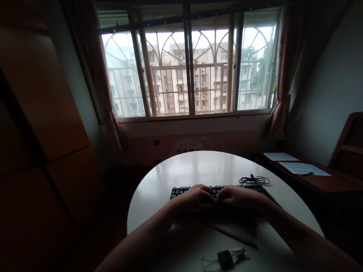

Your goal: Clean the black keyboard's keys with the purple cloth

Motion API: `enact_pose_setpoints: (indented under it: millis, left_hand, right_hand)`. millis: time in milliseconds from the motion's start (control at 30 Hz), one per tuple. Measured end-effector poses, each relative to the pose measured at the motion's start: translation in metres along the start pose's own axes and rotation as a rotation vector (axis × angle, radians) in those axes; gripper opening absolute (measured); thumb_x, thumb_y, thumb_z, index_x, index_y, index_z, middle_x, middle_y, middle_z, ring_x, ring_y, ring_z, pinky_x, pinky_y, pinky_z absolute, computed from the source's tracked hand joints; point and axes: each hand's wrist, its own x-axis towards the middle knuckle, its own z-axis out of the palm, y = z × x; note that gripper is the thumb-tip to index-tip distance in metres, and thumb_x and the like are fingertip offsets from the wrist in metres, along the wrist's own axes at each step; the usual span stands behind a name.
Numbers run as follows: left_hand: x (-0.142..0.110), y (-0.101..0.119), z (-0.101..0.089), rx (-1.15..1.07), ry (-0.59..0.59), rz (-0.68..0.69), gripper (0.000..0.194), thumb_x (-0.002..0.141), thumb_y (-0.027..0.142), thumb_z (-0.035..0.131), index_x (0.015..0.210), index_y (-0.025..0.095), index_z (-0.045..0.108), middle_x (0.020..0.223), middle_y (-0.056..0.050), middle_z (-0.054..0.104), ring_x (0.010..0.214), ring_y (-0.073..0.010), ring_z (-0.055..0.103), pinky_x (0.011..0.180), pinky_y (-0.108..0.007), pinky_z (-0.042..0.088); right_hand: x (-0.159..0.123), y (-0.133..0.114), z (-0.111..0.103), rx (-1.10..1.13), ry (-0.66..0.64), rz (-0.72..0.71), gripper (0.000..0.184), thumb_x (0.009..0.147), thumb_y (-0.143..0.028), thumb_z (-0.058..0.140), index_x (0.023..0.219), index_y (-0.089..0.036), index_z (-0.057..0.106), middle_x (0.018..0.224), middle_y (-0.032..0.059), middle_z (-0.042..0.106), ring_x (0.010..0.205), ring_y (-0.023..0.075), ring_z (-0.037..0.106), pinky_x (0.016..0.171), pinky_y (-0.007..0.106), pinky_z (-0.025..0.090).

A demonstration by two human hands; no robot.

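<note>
A black keyboard [177,190] lies across the white round table, partly covered by my hands and forearms. Over its middle, my left hand [195,197] has its fingers curled inward and closed. Close beside it, my right hand [236,195] is closed too, its thumb side turned to the left hand. A small purplish patch [215,200] shows between the fingertips; what it belongs to is too dark to make out. Nearer to me lies a thin, dark, stick-like thing [235,236]. A small black block with pale wire-like parts [225,258] sits near the bottom.
Behind the keyboard's right part rests a coiled black cable [254,180]. The white table [198,166] has a rounded far edge. To the right, papers [303,168] and a dark pen-like thing [308,174] lie on a brown wooden surface. A barred window fills the far wall.
</note>
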Motion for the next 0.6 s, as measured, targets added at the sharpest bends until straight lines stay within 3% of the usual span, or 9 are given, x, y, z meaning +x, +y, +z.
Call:
enact_pose_setpoints:
  millis: [600]
  left_hand:
    - [-0.0007,0.0003,-0.0024,-0.004,-0.039,-0.013,0.030,0.082,0.026,0.075,0.111,0.025,0.073,0.134,-0.009,0.060,0.123,-0.0288,0.056,0.106,-0.040,0.042]
  right_hand:
    - [0.0005,0.0031,0.0006,0.032,0.000,0.007,0.035,0.080,-0.021,0.053,0.108,-0.019,0.075,0.100,0.0031,0.075,0.085,0.0191,0.067,0.076,0.025,0.049]
